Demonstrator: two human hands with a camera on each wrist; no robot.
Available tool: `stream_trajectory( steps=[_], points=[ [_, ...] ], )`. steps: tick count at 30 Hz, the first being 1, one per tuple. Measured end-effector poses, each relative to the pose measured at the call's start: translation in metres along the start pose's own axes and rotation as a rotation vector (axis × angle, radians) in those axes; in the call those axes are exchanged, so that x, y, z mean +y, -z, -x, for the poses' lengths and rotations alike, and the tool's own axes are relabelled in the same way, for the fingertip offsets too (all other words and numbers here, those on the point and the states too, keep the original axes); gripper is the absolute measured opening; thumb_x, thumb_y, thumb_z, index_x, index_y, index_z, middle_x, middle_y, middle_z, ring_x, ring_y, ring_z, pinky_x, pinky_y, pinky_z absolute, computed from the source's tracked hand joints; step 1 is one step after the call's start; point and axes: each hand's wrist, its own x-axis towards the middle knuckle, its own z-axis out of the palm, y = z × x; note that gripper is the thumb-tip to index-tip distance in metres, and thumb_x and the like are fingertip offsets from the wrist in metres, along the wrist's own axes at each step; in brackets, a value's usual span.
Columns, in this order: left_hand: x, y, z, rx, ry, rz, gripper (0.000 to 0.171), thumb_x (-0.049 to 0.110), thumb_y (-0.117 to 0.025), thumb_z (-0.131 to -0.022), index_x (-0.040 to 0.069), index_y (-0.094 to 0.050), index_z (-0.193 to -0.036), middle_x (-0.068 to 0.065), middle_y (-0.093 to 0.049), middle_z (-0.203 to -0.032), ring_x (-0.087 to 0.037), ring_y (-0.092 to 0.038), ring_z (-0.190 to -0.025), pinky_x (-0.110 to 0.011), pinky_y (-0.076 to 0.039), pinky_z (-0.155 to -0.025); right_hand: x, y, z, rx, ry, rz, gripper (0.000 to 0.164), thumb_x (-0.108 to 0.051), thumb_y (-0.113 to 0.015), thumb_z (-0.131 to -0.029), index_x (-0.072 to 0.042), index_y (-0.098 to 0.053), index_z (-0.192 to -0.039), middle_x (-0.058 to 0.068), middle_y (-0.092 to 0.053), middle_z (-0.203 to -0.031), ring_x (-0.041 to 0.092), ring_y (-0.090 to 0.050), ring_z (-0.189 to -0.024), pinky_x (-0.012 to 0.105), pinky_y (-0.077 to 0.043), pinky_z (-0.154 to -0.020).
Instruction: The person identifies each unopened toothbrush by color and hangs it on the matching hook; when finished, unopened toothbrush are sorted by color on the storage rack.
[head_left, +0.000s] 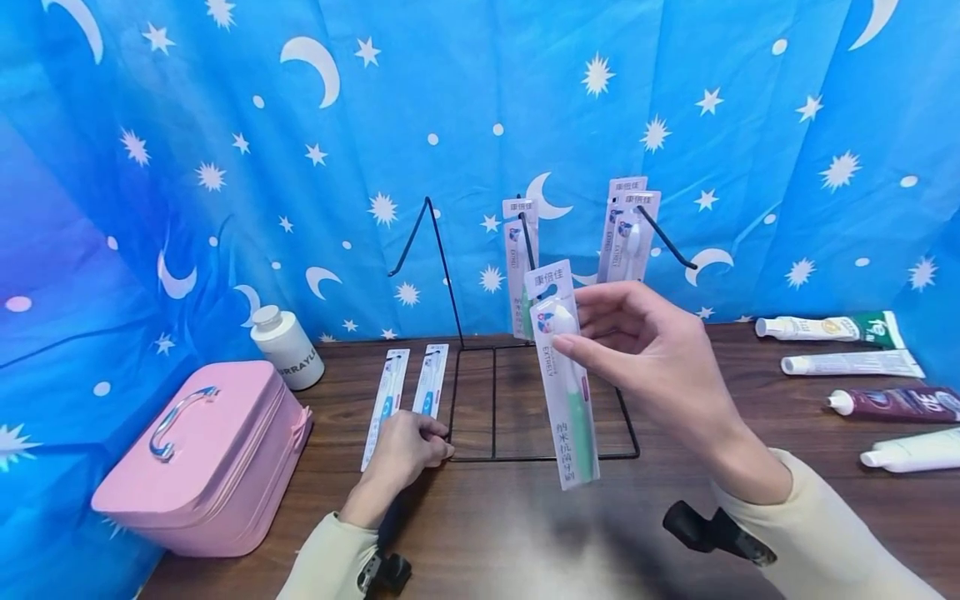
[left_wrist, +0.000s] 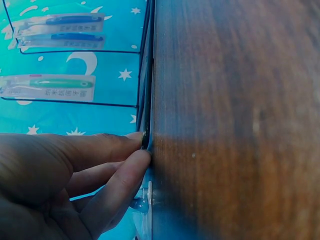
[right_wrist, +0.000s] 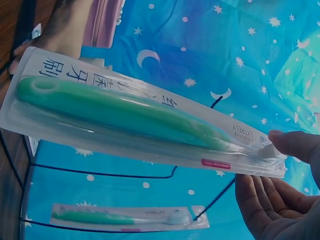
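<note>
Between thumb and fingers, my right hand [head_left: 652, 358] pinches the upper part of a packaged green toothbrush [head_left: 576, 417], held upright in front of the black wire rack [head_left: 543, 458]. My left hand [head_left: 405, 446] grips the rack's front left base corner; in the left wrist view its thumb and fingertip close on the black wire [left_wrist: 146, 125]. One packaged green toothbrush [right_wrist: 95, 217] hangs on the middle hook, partly behind the held pack in the head view. Two packaged toothbrushes [head_left: 632, 242] hang on the right hook. The left hook [head_left: 408, 239] carries nothing.
Two packaged blue toothbrushes [head_left: 431, 379] lie on the table left of the rack. Beyond them stand a pink case [head_left: 202, 458] and a white bottle [head_left: 288, 346]. Several toothpaste tubes [head_left: 855, 364] lie along the right side. A blue star-patterned curtain [head_left: 465, 83] hangs behind.
</note>
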Motion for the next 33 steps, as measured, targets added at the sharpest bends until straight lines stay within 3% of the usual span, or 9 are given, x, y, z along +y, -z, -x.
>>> stream_trajectory(
  steps=[15, 21, 33],
  points=[
    [0.001, 0.001, -0.001, -0.012, -0.003, -0.009, 0.017, 0.006, -0.081, -0.075, 0.004, -0.074, -0.091, 0.003, -0.064, -0.067, -0.01, -0.059, -0.062, -0.028, -0.047, -0.06, 0.019, -0.017, -0.011, 0.022, -0.001, 0.063, 0.04, -0.022, -0.078, -0.083, -0.011, -0.061, -0.118, 0.0, -0.068, -0.095, 0.013, -0.067, -0.076, 0.028, -0.054, -0.068],
    [0.001, 0.002, 0.001, -0.017, 0.023, -0.019, 0.018, 0.007, -0.081, -0.076, 0.004, -0.074, -0.092, 0.002, -0.063, -0.069, -0.013, -0.057, -0.064, -0.027, -0.046, -0.059, 0.026, -0.025, -0.022, 0.041, -0.003, 0.088, 0.041, -0.026, -0.077, -0.084, -0.012, -0.06, -0.119, 0.0, -0.067, -0.098, 0.012, -0.066, -0.083, 0.029, -0.054, -0.073],
    [0.001, 0.001, 0.001, 0.007, -0.026, -0.032, 0.017, 0.005, -0.081, -0.074, 0.004, -0.074, -0.09, 0.003, -0.064, -0.067, -0.01, -0.057, -0.062, -0.027, -0.045, -0.057, 0.045, -0.031, -0.047, 0.093, -0.017, 0.143, 0.042, -0.028, -0.076, -0.085, -0.011, -0.06, -0.119, 0.003, -0.063, -0.103, 0.017, -0.065, -0.089, 0.04, -0.053, -0.079]
  ],
)
